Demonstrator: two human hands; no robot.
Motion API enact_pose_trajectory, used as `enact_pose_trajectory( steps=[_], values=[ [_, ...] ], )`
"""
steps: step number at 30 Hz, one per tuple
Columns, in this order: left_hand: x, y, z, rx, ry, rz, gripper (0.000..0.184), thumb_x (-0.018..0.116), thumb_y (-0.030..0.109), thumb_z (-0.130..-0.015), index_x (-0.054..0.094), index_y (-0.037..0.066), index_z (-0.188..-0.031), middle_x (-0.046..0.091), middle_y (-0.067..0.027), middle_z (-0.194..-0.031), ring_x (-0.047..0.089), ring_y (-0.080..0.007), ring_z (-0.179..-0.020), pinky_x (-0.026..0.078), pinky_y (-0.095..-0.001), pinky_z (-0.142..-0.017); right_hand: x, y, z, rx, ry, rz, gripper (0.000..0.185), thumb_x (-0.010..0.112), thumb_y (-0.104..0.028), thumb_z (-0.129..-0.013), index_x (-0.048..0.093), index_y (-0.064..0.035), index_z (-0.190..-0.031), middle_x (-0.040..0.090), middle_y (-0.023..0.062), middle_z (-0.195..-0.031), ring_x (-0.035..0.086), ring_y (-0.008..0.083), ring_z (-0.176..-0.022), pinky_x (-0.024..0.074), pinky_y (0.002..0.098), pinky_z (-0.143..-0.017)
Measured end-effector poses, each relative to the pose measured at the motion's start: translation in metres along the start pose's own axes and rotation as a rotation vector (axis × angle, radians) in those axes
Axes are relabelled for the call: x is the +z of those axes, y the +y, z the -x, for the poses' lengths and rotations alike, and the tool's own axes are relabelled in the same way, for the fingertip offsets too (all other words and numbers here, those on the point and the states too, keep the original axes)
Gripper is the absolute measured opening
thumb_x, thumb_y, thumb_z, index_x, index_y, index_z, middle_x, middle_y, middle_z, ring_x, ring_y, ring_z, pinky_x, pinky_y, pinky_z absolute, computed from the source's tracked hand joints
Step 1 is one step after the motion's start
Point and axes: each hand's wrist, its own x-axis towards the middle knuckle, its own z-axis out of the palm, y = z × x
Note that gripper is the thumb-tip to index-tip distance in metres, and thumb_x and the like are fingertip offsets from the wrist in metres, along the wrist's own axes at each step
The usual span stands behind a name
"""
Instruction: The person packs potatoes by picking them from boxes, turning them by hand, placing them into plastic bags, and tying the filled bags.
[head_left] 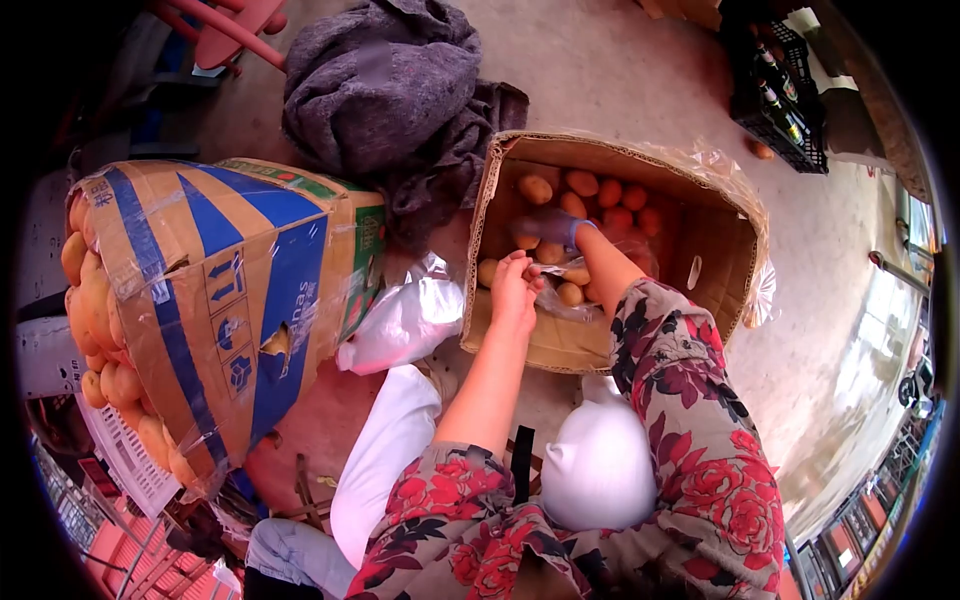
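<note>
A cardboard box (pixel 725 235) stands open in front of me, with several potatoes (pixel 535 189) on its bottom. My right hand (pixel 551 228), in a thin grey-blue glove, reaches in among the potatoes; its fingers are blurred and what they hold is unclear. My bare left hand (pixel 517 291) is at the box's near left part, its fingers drawn together on the edge of a clear plastic bag (pixel 565 300). That bag lies below my right hand, with potatoes in and around it.
A large taped carton (pixel 240 290) full of potatoes lies at the left. Between the boxes rests a filled plastic bag (pixel 410 318). Behind are a dark blanket (pixel 385 90) and a black crate (pixel 800 130) with bottles. A pink stool (pixel 235 35) stands at the upper left.
</note>
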Motion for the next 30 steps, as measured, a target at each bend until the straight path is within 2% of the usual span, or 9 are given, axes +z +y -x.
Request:
enact_pose_trajectory(
  steps=[3,6,10,15,18,22,23,26,30],
  values=[
    [-0.004,0.001,0.004,0.068,0.032,0.004,0.019,0.053,0.006,-0.082,0.05,0.009,-0.1,0.053,-0.0005,-0.083,0.053,-0.0104,-0.072,0.044,-0.0257,-0.061,0.024,-0.009,0.087,0.19,0.151,-0.744,0.076,0.05,-0.066,-0.074,0.052,-0.0046,-0.118,0.056,0.017,-0.111,0.056,0.0268,-0.096,0.0445,0.0376,-0.083],
    [-0.002,0.008,0.015,0.122,0.059,-0.044,0.017,0.052,0.005,-0.082,0.05,0.01,-0.098,0.053,-0.0002,-0.083,0.053,-0.0097,-0.071,0.044,-0.0252,-0.06,0.037,0.026,0.073,-0.113,0.015,-1.475,0.069,0.049,-0.066,-0.077,0.056,-0.0055,-0.109,0.058,0.0156,-0.106,0.057,0.0256,-0.092,0.0471,0.0364,-0.08],
    [0.014,0.035,0.048,0.185,-0.016,-0.025,0.013,0.053,0.006,-0.084,0.051,0.01,-0.096,0.052,0.0014,-0.08,0.053,-0.0078,-0.068,0.044,-0.0225,-0.058,0.033,0.015,0.133,-0.562,-0.244,-1.603,0.059,0.048,-0.062,-0.078,0.058,-0.0064,-0.095,0.059,0.0105,-0.089,0.058,0.0274,-0.079,0.0502,0.0402,-0.071],
    [0.04,0.071,0.122,0.345,-0.209,-0.032,0.013,0.051,0.008,-0.086,0.051,0.011,-0.098,0.054,0.0016,-0.086,0.053,-0.0087,-0.075,0.044,-0.0241,-0.065,0.044,-0.046,0.229,-0.784,-0.226,-1.759,0.051,0.048,-0.059,-0.078,0.055,-0.0113,-0.094,0.058,0.0066,-0.092,0.057,0.0261,-0.081,0.05,0.0443,-0.071],
    [0.051,0.093,0.187,0.549,-0.298,-0.185,0.012,0.048,0.01,-0.089,0.051,0.01,-0.101,0.054,-0.0001,-0.093,0.052,-0.0093,-0.081,0.044,-0.0257,-0.07,0.058,-0.094,0.296,-0.755,0.007,-1.781,0.049,0.045,-0.061,-0.077,0.056,-0.014,-0.086,0.058,0.0061,-0.082,0.057,0.0284,-0.075,0.0481,0.0417,-0.059],
    [0.052,0.115,0.271,0.944,-0.57,-0.469,0.033,0.054,0.016,-0.089,0.047,0.008,-0.12,0.049,-0.0044,-0.114,0.048,-0.0135,-0.106,0.038,-0.0272,-0.091,0.086,-0.127,0.366,-0.819,-0.245,-1.595,0.047,0.046,-0.059,-0.078,0.054,-0.0171,-0.097,0.058,0.0045,-0.093,0.056,0.0232,-0.082,0.0484,0.0409,-0.072],
    [0.048,0.117,0.289,1.004,-0.606,-0.564,0.046,0.06,0.028,-0.086,0.045,0.007,-0.125,0.047,-0.0072,-0.118,0.047,-0.0175,-0.107,0.036,-0.028,-0.093,0.096,-0.135,0.378,-0.851,-0.298,-1.567,0.048,0.045,-0.062,-0.078,0.054,-0.0186,-0.097,0.058,0.0035,-0.091,0.056,0.0223,-0.081,0.0477,0.0396,-0.07],
    [0.03,0.12,0.317,1.415,-0.529,-0.947,0.047,0.061,0.032,-0.085,0.049,0.007,-0.123,0.043,-0.0123,-0.126,0.043,-0.0222,-0.115,0.032,-0.0317,-0.098,0.132,-0.148,0.4,-0.878,-0.212,-1.534,0.055,0.042,-0.067,-0.076,0.055,-0.0185,-0.098,0.059,0.0039,-0.091,0.056,0.0225,-0.082,0.0462,0.0402,-0.073],
    [0.01,0.101,0.314,1.258,-0.626,-0.688,0.048,0.059,0.038,-0.085,0.052,0.006,-0.121,0.04,-0.0153,-0.129,0.039,-0.0253,-0.121,0.028,-0.0339,-0.102,0.162,-0.149,0.412,-0.762,-0.278,-1.652,0.057,0.043,-0.068,-0.075,0.055,-0.0174,-0.098,0.06,0.005,-0.096,0.057,0.0231,-0.085,0.0459,0.043,-0.077]
  ],
)
